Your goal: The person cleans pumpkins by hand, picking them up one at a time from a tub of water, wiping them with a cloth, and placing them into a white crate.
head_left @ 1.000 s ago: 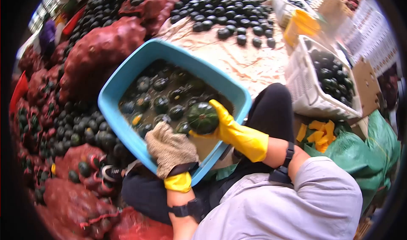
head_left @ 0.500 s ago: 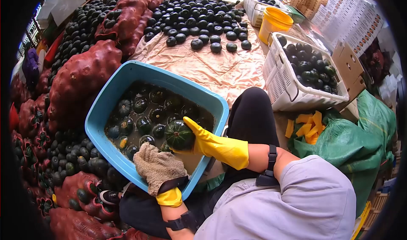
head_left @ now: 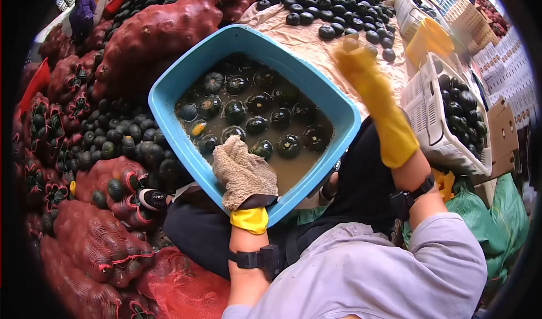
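A blue plastic tub (head_left: 165,93) of murky water stands in front of my knees, with several small dark green squashes (head_left: 257,124) floating in it. My left hand (head_left: 243,172), in a beige cloth mitt over a yellow rubber glove, lies over the tub's near rim with its fingers at the water and holds nothing. My right hand (head_left: 361,65), in a yellow rubber glove, is raised and blurred beyond the tub's right corner, reaching toward the squashes spread on the tan sheet (head_left: 339,14). No squash shows in it.
Red mesh sacks (head_left: 158,31) of squash and a loose heap of squashes (head_left: 124,138) crowd the left side. On the right stand a white basket (head_left: 435,127) with several squashes, a yellow bucket (head_left: 429,37) and green sheeting (head_left: 508,217).
My right hand held a green squash over the tub, then swung up and away to the right; the squash is no longer in it. My left hand stayed on the rim.
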Action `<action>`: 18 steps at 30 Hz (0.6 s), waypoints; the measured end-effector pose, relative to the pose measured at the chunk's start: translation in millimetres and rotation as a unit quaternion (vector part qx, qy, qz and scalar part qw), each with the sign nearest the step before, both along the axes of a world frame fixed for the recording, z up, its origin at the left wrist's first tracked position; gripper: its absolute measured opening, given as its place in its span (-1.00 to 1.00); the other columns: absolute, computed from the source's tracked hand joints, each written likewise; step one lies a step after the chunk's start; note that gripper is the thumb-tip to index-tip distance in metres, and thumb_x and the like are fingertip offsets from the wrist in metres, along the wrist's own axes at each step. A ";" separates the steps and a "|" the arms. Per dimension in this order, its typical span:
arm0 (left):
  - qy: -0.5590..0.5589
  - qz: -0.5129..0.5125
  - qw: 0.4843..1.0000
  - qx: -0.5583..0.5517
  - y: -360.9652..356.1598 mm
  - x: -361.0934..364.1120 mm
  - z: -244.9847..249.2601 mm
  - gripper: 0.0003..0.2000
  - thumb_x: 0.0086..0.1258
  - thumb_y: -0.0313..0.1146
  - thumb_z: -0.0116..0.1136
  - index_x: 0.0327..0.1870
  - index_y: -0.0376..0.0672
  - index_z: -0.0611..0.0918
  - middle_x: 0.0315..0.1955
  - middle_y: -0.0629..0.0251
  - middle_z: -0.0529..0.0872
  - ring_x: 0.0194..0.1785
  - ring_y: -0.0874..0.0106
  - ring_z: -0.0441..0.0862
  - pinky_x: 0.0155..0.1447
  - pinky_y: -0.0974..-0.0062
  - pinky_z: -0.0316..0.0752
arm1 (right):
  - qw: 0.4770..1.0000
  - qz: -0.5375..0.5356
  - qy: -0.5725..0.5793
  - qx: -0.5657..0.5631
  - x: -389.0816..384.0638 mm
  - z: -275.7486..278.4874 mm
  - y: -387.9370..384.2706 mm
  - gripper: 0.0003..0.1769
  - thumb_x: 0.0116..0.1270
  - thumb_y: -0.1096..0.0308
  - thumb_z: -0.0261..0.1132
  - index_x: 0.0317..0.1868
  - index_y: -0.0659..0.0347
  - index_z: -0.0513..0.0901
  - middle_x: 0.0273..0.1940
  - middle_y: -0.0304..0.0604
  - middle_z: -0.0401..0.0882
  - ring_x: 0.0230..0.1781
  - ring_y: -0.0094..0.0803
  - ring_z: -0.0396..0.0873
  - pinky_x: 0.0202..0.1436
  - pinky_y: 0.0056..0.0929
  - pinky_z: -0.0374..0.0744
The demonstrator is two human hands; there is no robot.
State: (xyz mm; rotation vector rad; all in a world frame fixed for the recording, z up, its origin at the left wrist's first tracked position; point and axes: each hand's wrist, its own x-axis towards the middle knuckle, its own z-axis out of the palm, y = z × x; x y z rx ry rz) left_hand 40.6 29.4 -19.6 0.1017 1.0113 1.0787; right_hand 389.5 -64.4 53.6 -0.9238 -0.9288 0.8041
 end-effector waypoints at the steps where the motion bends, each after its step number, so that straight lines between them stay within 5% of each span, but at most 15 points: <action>1: -0.005 -0.015 1.000 0.008 -1.9 0.6 -3.3 -0.61 0.66 -0.03 0.08 0.11 -0.13 0.79 0.06 0.38 0.80 0.19 0.42 0.71 0.21 0.39 0.60 | 0.984 0.113 -0.108 -0.080 -46.5 -11.2 21.7 -0.50 0.67 0.29 0.34 0.52 0.22 0.58 0.38 -0.09 0.68 0.40 -0.30 0.64 0.50 -0.29 0.57; 2: -0.008 -0.027 0.999 0.019 -2.6 -1.4 -11.4 -0.62 0.66 -0.03 0.09 0.11 -0.13 0.79 0.08 0.38 0.79 0.20 0.43 0.71 0.22 0.40 0.60 | 0.931 0.115 -0.250 -0.240 -94.4 4.3 19.1 -0.44 0.59 0.15 0.41 0.51 0.12 0.61 0.39 0.01 0.68 0.38 -0.20 0.66 0.44 -0.29 0.60; 3: -0.012 -0.037 0.999 0.034 -1.3 -4.6 -17.9 -0.62 0.65 -0.03 0.10 0.12 -0.12 0.79 0.09 0.38 0.79 0.22 0.44 0.70 0.23 0.40 0.60 | 0.777 0.158 -0.507 -0.339 -107.2 -24.2 39.5 -0.28 0.48 -0.06 0.46 0.54 0.04 0.58 0.36 0.17 0.68 0.34 -0.08 0.68 0.41 -0.19 0.63; 4: -0.018 -0.031 0.998 0.042 -1.2 -7.3 -22.0 -0.66 0.63 -0.07 0.13 0.11 -0.10 0.79 0.05 0.39 0.79 0.21 0.46 0.70 0.21 0.43 0.60 | 0.694 0.193 -0.595 -0.356 -126.8 -62.3 50.5 -0.22 0.38 -0.05 0.50 0.54 0.05 0.59 0.31 0.18 0.70 0.32 0.00 0.68 0.39 -0.11 0.63; 7: 0.048 -0.050 0.994 0.082 -2.5 -0.6 -7.9 -0.66 0.68 -0.03 0.04 0.13 -0.04 0.74 0.04 0.44 0.77 0.15 0.46 0.69 0.20 0.45 0.58 | 0.582 0.207 -0.691 -0.375 -162.4 -169.0 61.9 -0.05 0.10 -0.04 0.64 0.52 0.06 0.61 0.18 0.21 0.75 0.27 0.24 0.67 0.34 0.15 0.62; 9: 0.063 -0.062 0.989 0.117 -6.3 2.2 -10.3 -0.67 0.69 -0.07 0.00 0.17 -0.04 0.70 0.09 0.42 0.76 0.15 0.44 0.69 0.24 0.43 0.56 | 0.473 0.318 -0.706 -0.421 -169.5 -168.0 95.3 -0.18 0.05 0.03 0.67 0.35 0.15 0.74 0.20 0.10 0.79 0.25 0.12 0.72 0.29 0.08 0.67; 10: 0.055 -0.064 0.988 0.129 -11.5 -0.5 -23.3 -0.66 0.70 -0.10 -0.01 0.21 -0.08 0.68 0.15 0.39 0.76 0.19 0.41 0.69 0.29 0.41 0.55 | 0.563 0.300 -0.683 -0.356 -148.6 -192.9 90.3 -0.28 0.04 0.06 0.66 0.25 0.10 0.81 0.09 0.14 0.83 0.18 0.14 0.75 0.24 0.02 0.69; 11: 0.049 -0.067 0.986 0.143 -11.9 -6.4 -34.2 -0.65 0.71 -0.13 -0.02 0.26 -0.12 0.65 0.21 0.35 0.75 0.23 0.38 0.70 0.34 0.40 0.54 | 0.593 0.295 -0.652 -0.368 -145.9 -176.8 94.7 -0.21 0.09 -0.07 0.68 0.31 0.10 0.77 0.13 0.13 0.82 0.21 0.11 0.76 0.28 0.00 0.67; 14: 0.318 -0.097 0.910 0.248 -0.8 -15.3 -16.9 -0.61 0.72 -0.15 0.10 0.34 -0.23 0.64 0.29 0.19 0.74 0.34 0.34 0.70 0.50 0.28 0.54 | 0.748 0.263 -0.409 -0.451 -132.1 -151.7 94.5 -0.07 0.26 -0.21 0.65 0.53 0.05 0.60 0.24 0.03 0.78 0.30 -0.06 0.71 0.36 -0.11 0.62; 15: -0.027 0.011 0.996 0.089 8.3 -4.7 -29.5 -0.60 0.72 -0.15 0.12 0.34 -0.25 0.64 0.29 0.13 0.74 0.35 0.30 0.70 0.51 0.26 0.55 | 0.830 0.266 -0.227 -0.434 -133.3 -144.4 88.4 -0.16 0.37 -0.09 0.61 0.55 0.04 0.58 0.29 0.05 0.74 0.34 -0.04 0.68 0.46 -0.13 0.57; 17: 0.246 -0.097 0.887 0.380 6.3 -10.1 -46.0 -0.59 0.65 -0.24 0.16 0.38 -0.27 0.62 0.30 0.03 0.72 0.38 0.12 0.70 0.52 0.25 0.57 | 0.909 0.294 -0.066 -0.289 -164.5 -85.3 67.0 -0.25 0.44 0.09 0.58 0.56 0.08 0.56 0.39 0.08 0.66 0.43 -0.01 0.62 0.60 -0.11 0.46; 18: 0.302 -0.103 0.849 0.422 1.2 -8.2 -32.6 -0.60 0.64 -0.24 0.17 0.37 -0.26 0.62 0.29 0.03 0.73 0.37 0.11 0.70 0.51 0.24 0.57 | 0.911 0.257 -0.239 -0.217 -180.6 -72.4 56.3 -0.27 0.46 0.17 0.57 0.57 0.08 0.55 0.41 0.08 0.63 0.47 0.00 0.57 0.64 -0.11 0.42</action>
